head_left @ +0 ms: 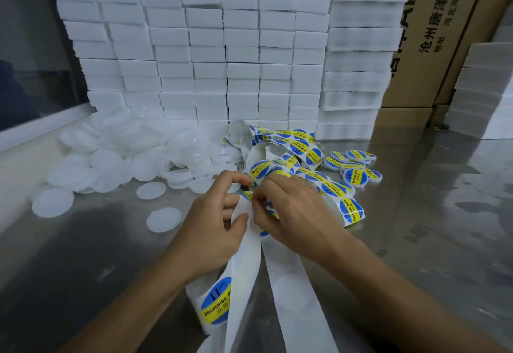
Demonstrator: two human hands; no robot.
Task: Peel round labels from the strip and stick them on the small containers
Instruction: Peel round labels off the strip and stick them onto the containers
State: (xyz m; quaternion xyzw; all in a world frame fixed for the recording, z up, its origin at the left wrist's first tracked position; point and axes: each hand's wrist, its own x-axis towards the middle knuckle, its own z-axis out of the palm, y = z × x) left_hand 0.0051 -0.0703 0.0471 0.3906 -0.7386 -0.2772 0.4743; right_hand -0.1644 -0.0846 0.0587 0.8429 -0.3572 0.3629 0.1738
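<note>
**Both hands pinching the label strip at the middle of the steel table**

Right at the centre, the left hand (219, 223) and the right hand (291, 211) meet over the label strip (244, 264). Left thumb and fingers are curled round the white backing paper, clamping it where it bends upward. Right fingertips are drawn together in a pinch at the strip's top edge, touching a blue-and-yellow round label (245, 195) there; whether that label is already lifted free cannot be told. Below the hands the bare backing runs down toward 6 o'clock in two bands, and one label reading "SOLDERING PASTE" (216, 301) sits on it near 7 o'clock.

From the hands toward 1 o'clock, the unused part of the strip lies in a tangled heap (288, 155), its labels facing up. Just beyond, at 2 o'clock, a small cluster of labelled containers (354, 166) rests on the metal table (433, 214). At 10 o'clock a loose pile of plain white containers and lids (125, 155) spreads out, with single white discs (163, 219) lying nearer, at 9 o'clock.

Behind everything, at 12 o'clock, stacked white foam blocks (211, 55) form a wall, and cardboard cartons (433, 36) stand behind them at 1 to 2 o'clock.
</note>
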